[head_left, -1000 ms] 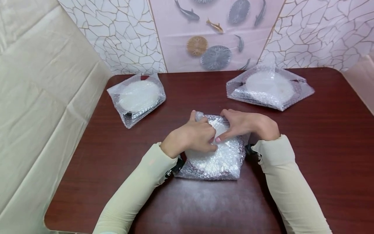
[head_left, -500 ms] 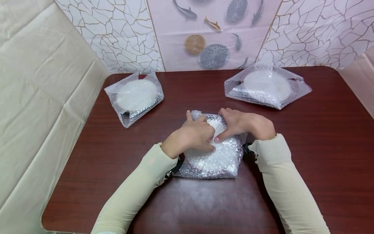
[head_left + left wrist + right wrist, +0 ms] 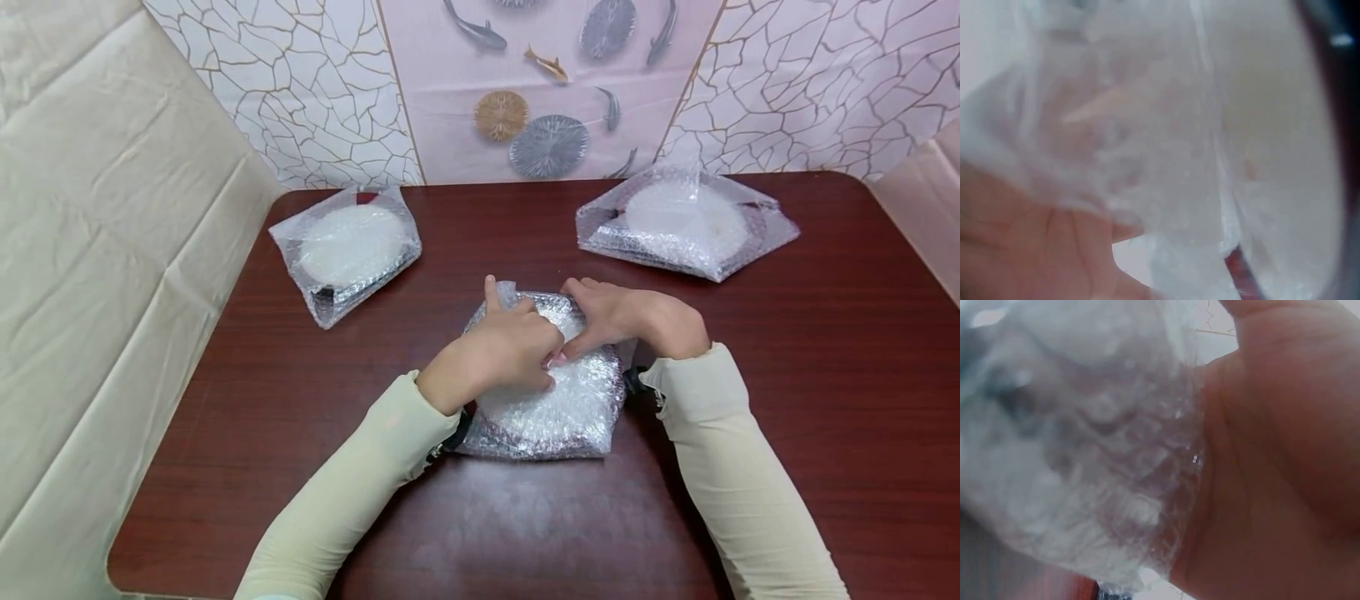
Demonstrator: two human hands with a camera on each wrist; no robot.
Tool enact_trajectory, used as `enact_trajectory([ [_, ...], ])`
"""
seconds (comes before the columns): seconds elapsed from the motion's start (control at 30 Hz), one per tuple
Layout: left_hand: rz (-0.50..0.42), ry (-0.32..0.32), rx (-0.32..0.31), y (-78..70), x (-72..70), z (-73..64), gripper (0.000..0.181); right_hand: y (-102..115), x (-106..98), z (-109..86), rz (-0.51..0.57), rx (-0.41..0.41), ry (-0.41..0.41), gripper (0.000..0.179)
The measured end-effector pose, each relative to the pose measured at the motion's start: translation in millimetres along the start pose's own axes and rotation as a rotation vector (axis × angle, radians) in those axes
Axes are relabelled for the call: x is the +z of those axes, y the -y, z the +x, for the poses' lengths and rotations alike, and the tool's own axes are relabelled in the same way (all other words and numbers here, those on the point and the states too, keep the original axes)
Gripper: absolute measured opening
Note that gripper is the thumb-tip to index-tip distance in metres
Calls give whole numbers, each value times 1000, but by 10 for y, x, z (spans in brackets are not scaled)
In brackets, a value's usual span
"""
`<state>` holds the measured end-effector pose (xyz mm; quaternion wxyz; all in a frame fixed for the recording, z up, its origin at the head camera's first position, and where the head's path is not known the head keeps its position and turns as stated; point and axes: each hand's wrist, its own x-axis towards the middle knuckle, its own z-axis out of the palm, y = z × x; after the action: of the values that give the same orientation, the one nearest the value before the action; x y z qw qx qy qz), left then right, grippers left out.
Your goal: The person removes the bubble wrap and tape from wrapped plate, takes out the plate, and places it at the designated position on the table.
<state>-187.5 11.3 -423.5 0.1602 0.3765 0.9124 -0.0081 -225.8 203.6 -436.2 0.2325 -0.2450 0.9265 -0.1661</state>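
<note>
A white, round, plate-like thing in bubble wrap [image 3: 573, 408] lies on the table before the person. From the left side, the left hand [image 3: 498, 354] curls over it and grips the wrap near the middle, one finger sticking out toward the far edge. The right hand [image 3: 630, 319] holds the far right side, its thumb on top close to the left fingertips. In the left wrist view, a blurred layer of bubble wrap [image 3: 1141, 144] covers that hand's fingers. Crinkled bubble wrap [image 3: 1097, 469] lies against the palm in the right wrist view.
Two more bubble-wrapped white round things stand farther back: one package [image 3: 352, 246] at the far left, another package [image 3: 686, 221] at the far right. The dark red table [image 3: 247, 450] meets a patterned wall [image 3: 315, 92] behind and a cream cloth [image 3: 97, 250] at left.
The left hand has shifted slightly right, so its fingertips now meet the right thumb. The right hand and the package stay nearly where they were.
</note>
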Motion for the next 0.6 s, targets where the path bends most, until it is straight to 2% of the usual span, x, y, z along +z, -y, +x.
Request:
enact_trajectory([
  [0.33, 67, -56, -82, -81, -4, -48, 29, -12, -5, 8, -20, -9, -2, 84],
  [0.5, 83, -87, -97, -90, -4, -47, 36, -22, -5, 14, -20, 0, 6, 82],
  [0.6, 104, -114, -96, -99, -2, -43, 46, -21, -4, 3, -11, 13, 16, 87],
])
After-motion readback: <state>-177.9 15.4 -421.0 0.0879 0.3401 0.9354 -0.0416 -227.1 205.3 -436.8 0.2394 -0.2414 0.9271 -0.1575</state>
